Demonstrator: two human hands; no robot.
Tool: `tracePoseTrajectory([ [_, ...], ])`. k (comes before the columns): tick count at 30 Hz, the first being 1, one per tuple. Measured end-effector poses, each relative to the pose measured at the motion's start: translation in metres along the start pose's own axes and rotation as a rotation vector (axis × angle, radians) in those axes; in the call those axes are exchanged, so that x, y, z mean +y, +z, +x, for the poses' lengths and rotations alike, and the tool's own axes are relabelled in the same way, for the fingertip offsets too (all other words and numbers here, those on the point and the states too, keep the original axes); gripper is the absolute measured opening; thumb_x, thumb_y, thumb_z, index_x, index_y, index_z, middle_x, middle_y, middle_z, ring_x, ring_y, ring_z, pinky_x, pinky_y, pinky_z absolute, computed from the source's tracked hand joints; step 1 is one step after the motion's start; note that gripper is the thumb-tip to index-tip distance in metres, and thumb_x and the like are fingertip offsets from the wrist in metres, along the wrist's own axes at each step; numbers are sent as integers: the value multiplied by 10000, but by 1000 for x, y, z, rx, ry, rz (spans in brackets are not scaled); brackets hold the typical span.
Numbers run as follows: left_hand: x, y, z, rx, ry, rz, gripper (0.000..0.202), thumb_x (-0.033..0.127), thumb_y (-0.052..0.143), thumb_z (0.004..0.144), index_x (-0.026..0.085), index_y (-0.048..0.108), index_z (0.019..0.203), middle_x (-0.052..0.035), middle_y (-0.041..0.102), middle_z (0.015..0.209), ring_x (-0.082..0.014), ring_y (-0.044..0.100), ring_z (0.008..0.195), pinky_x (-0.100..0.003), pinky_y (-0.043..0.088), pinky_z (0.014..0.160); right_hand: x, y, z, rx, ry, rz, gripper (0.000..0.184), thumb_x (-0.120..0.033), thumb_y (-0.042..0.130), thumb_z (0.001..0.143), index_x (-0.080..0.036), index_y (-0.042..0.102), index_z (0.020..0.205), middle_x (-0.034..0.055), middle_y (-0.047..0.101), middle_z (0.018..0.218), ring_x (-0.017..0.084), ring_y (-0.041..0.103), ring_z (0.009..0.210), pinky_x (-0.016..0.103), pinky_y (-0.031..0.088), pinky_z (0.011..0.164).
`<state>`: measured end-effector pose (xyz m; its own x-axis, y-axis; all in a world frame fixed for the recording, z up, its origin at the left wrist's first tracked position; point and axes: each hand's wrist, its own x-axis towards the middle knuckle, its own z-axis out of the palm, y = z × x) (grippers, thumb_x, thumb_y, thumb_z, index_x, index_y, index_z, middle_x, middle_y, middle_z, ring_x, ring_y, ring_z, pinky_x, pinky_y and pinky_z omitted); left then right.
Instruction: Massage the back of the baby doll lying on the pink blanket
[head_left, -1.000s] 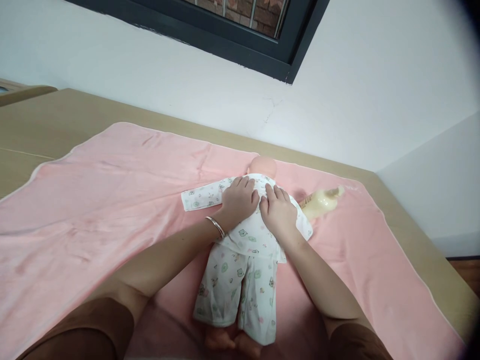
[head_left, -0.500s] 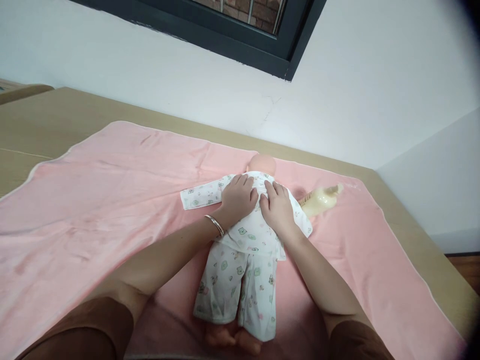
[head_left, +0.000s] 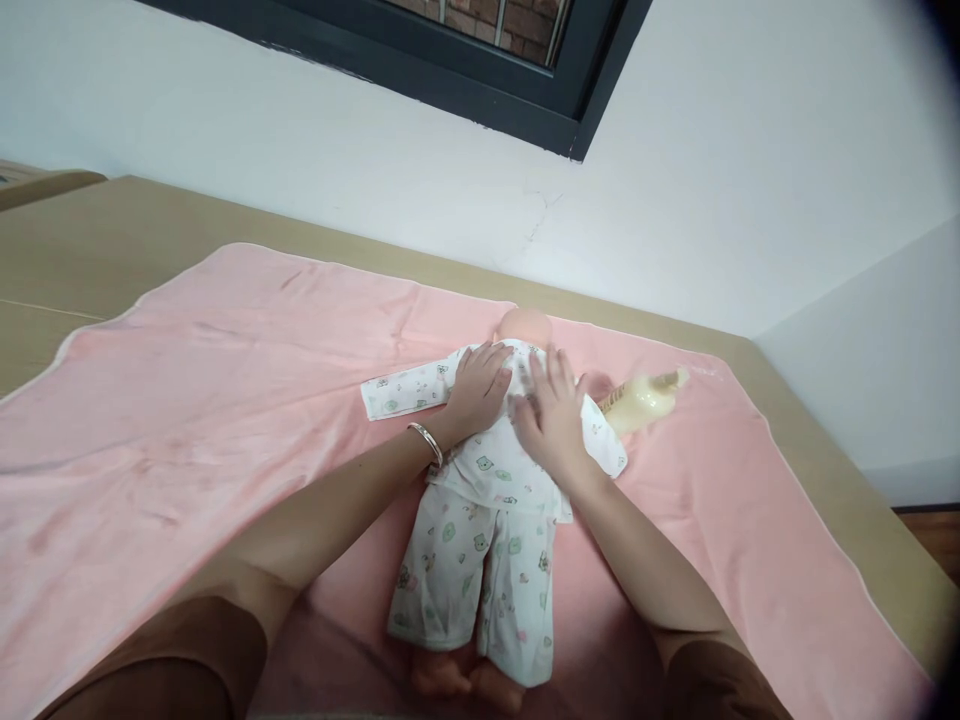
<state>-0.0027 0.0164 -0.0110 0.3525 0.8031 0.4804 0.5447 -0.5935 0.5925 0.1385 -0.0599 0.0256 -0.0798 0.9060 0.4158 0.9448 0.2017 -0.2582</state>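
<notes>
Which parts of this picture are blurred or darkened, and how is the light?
Head view: the right hand on the doll is smeared, while the left hand is sharp; light is soft and even, without glare, with faint shadows on the pink blanket under the forearms; a dark vignette cuts the right corners.
</notes>
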Motion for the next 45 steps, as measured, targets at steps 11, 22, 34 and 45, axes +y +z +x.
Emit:
tracePoseTrajectory([
  [11, -1, 2, -1, 11, 3, 20, 521, 336, 142, 1044, 195, 521, 1372, -95, 543, 1465, -218, 414, 1424, -514, 231, 1216, 4, 7, -1, -12, -17, 52, 489, -310, 429, 958, -206, 514, 1428, 123, 356, 1604, 333, 258, 1509, 683, 177, 1173],
  [22, 1, 2, -2, -1, -25, 83, 511, 320, 148, 1050, 236, 527, 1381, -69, 541, 1474, -194, 421, 1416, -511, 174, 1238, 2, 10, -3, -28, -23, -5, 492, -305, 448, 943, -197, 529, 1417, 135, 359, 1600, 347, 268, 1501, 680, 194, 1170],
  [34, 1, 1, 0, 5, -28, 80, 483, 326, 184, 1045, 237, 542, 1358, -78, 571, 1445, -207, 456, 1387, -557, 143, 1234, -3, 6, 3, -132, 19, 60, 555, -284, 477, 897, -222, 472, 1447, 121, 309, 1625, 369, 214, 1512, 805, 152, 1099],
  [45, 10, -12, 2, -110, -53, 138, 504, 393, 184, 1050, 244, 502, 1411, -92, 503, 1509, -262, 407, 1420, -675, -104, 1197, -11, -18, 10, -268, 111, 27, 578, -375, 557, 900, -350, 459, 1469, 43, 257, 1653, 381, 187, 1516, 827, 178, 1075],
])
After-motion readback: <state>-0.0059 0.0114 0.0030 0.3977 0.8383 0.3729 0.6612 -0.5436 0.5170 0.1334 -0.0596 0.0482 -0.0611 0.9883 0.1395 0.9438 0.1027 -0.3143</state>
